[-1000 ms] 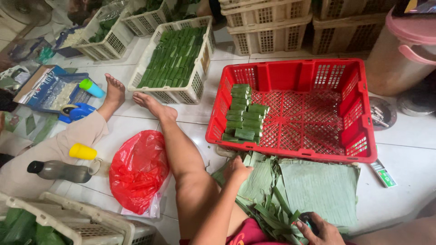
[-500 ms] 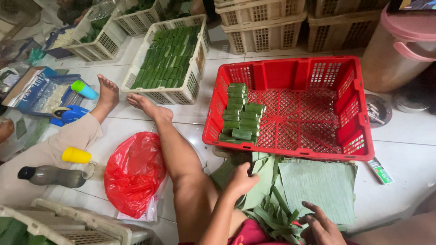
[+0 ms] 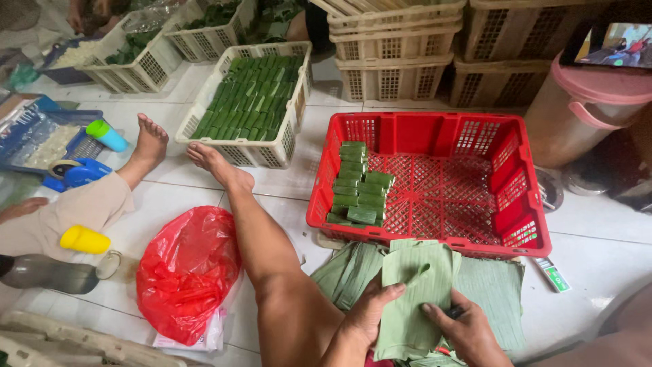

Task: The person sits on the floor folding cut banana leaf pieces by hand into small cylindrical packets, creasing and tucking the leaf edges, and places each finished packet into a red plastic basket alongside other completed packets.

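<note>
I sit on a white tiled floor with my bare legs stretched out. Both hands hold a green banana leaf piece low in the head view. My left hand grips its left edge and my right hand grips its lower right part. More cut leaves lie in a pile underneath, on the floor. Just beyond stands a red plastic crate with a small stack of green leaf-wrapped parcels in its left side.
A cream basket full of wrapped parcels stands behind my feet. A red plastic bag lies left of my leg. Another person's leg, a yellow cup and a bottle are at left. Stacked baskets and a pink bin stand behind.
My left hand came off the leaf pile and both hands have lifted one leaf piece and hold it flat. The camera has also tilted lower and closer.
</note>
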